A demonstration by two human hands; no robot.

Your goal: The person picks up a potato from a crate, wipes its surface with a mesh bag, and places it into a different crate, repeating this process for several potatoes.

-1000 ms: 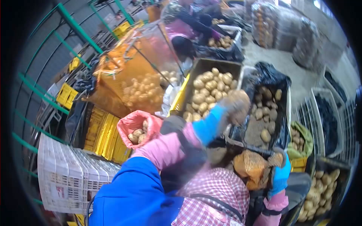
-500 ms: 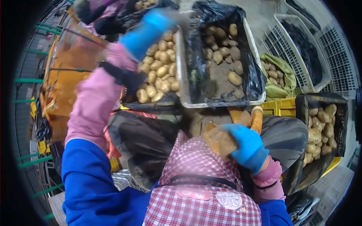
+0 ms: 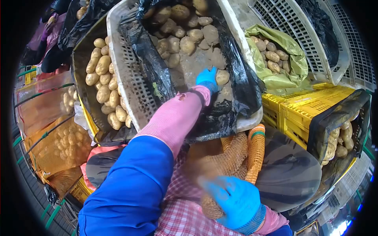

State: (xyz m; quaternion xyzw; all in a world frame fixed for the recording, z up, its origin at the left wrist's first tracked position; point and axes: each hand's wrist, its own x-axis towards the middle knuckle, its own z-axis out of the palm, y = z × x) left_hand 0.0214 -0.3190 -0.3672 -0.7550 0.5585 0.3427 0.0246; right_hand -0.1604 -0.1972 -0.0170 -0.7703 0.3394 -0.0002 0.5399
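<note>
My left hand, in a blue glove with a pink sleeve, reaches into a white crate lined with black plastic that holds several dirty potatoes. Its fingers lie against one potato; I cannot see whether they grip it. Low in the view, over my checked apron, my right hand, also blue-gloved, is closed on an orange mesh bag. The bag hangs bunched between my lap and the crate's near edge.
Left of the lined crate stands a dark crate of cleaner potatoes. Filled orange mesh sacks lie at the far left. At the right are a green bag of potatoes, a yellow crate, a black-lined crate of potatoes and white empty crates.
The view has tipped down toward the crates. My left arm swung from the far side down into the lined crate. My right hand dropped lower with the mesh bag.
</note>
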